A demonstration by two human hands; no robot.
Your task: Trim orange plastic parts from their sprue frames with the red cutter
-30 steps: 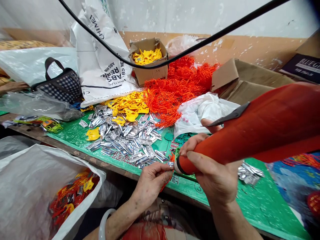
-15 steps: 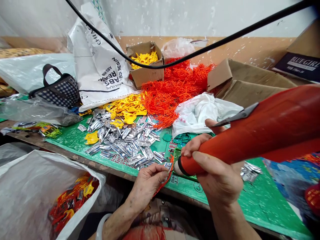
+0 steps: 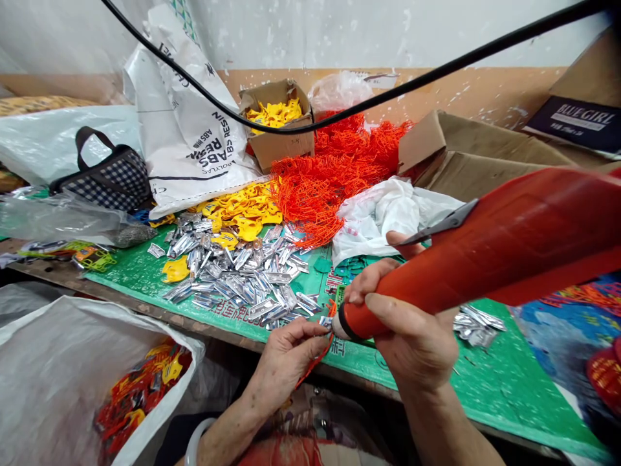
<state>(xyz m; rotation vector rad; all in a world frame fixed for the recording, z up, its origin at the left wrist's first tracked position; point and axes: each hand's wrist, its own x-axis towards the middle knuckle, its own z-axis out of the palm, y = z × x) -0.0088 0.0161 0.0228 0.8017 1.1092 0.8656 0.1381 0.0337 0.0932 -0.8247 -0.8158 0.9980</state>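
Note:
My right hand is wrapped round the red body of an electric screwdriver, with fingers near its grey lever. The screwdriver slants down to the left, and its pale nose touches or nearly touches the small metal plate at my left fingertips. My left hand pinches that plate together with a thin orange plastic strip, which hangs below the fingers. The tool's bit is hidden. Behind the hands lies a pile of silver metal plates, and part of a green basket shows behind the nose.
Yellow plastic parts and tangled orange plastic pieces lie behind the plates. A white sack and cardboard box stand at the back. An open white bag holds parts at lower left. A black cable hangs across the view.
The screwdriver and my right hand have moved slightly left, bringing the nose up to the plate at my left fingertips. The view has shifted a little; my left hand keeps its pinch.

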